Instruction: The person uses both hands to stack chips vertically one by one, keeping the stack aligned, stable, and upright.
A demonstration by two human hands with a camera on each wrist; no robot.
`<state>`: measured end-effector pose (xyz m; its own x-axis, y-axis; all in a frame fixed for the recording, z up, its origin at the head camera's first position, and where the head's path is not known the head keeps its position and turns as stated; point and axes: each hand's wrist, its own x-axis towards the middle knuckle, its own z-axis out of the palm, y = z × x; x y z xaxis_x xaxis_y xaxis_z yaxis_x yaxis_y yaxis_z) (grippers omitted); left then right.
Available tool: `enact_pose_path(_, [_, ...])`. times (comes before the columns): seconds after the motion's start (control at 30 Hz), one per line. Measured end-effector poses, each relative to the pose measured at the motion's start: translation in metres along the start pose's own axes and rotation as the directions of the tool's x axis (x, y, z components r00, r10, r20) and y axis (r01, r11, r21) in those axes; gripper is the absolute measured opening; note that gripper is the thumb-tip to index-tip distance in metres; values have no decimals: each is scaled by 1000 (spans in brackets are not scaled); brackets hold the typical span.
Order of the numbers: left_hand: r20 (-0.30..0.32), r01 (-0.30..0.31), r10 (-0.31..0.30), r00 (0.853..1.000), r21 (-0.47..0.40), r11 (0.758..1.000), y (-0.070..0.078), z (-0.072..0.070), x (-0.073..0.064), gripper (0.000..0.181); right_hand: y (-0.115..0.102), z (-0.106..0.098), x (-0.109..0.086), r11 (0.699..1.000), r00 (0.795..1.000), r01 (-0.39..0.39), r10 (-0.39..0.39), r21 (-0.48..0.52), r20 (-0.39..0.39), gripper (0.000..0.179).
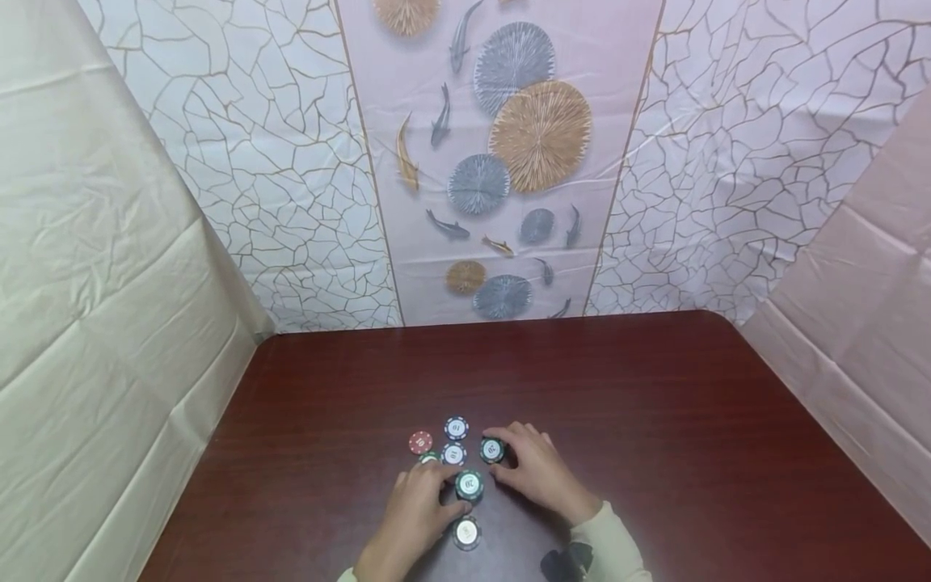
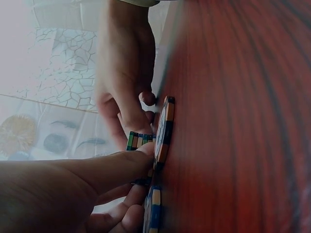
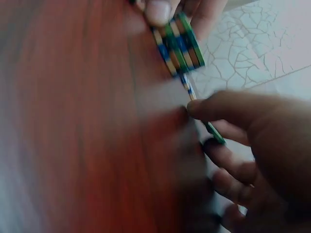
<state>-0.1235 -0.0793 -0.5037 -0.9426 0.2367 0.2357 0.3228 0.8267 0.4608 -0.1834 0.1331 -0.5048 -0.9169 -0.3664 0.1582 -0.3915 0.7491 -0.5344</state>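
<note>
In the head view my left hand (image 1: 420,495) grips a short stack of poker chips (image 1: 469,485) between thumb and fingers; its top chip is green and marked 20. To its right, my right hand (image 1: 537,469) has thumb and forefinger at opposite edges of a green poker chip (image 1: 492,449). In the right wrist view that green chip (image 3: 215,133) looks thin, partly hidden by the thumb. A grey-edged chip (image 1: 467,533) lies flat just below the left thumb. Beyond the left fingers lie two dark blue-and-white chips (image 1: 456,428), and a green chip (image 1: 429,457) is partly covered.
A red chip (image 1: 420,442) lies at the left of the group on the dark red wooden table (image 1: 327,388). A small black object (image 1: 566,562) shows beside the right sleeve. Patterned cloth (image 1: 494,162) hangs behind the table, with pale cloth at both sides.
</note>
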Motion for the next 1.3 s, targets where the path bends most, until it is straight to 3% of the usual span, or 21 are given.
enact_pose_path(0.13, [-8, -2, 2, 1000, -1, 1000, 1, 1, -1, 50, -3, -6, -3, 1000, 999, -2, 3, -14, 46, 49])
enact_pose_path(0.27, [-11, -6, 6, 1000, -3, 1000, 0, 1, 0, 48, -3, -8, -6, 999, 999, 35, -35, -7, 1, 43])
enact_pose_path(0.4, [-22, -22, 22, 1000, -2, 1000, -1, 1, 2, 47, 0, -8, -9, 994, 997, 59, -54, 93, -62, 41])
enact_pose_path(0.6, [-21, -30, 30, 999, -1, 1000, 0, -1, 3, 47, 5, -8, -13, 966, 996, 8, 17, 258, -93, 40])
enact_pose_path(0.8, [-11, -17, 17, 1000, -5, 1000, 0, -2, 4, 46, 12, 6, -20, 941, 964, 202, -143, 272, -222, 39])
enact_pose_path(0.9, [-5, -11, 11, 1000, -7, 1000, 0, -3, 4, 48, 8, 11, -24, 932, 959, 238, -180, 274, -220, 40])
enact_pose_path(0.97, [1, -7, 7, 1000, -6, 1000, 0, -3, 4, 49, -5, 5, -28, 939, 974, 189, -140, 289, -180, 40])
enact_pose_path(1.13, [9, -6, 6, 1000, -9, 1000, 0, -3, 3, 49, -14, 7, -32, 951, 987, 133, -102, 280, -122, 41])
enact_pose_path(1.3, [3, -12, 12, 1000, -9, 1000, 0, -1, 1, 47, -12, 13, -34, 956, 981, 165, -135, 242, -136, 42])
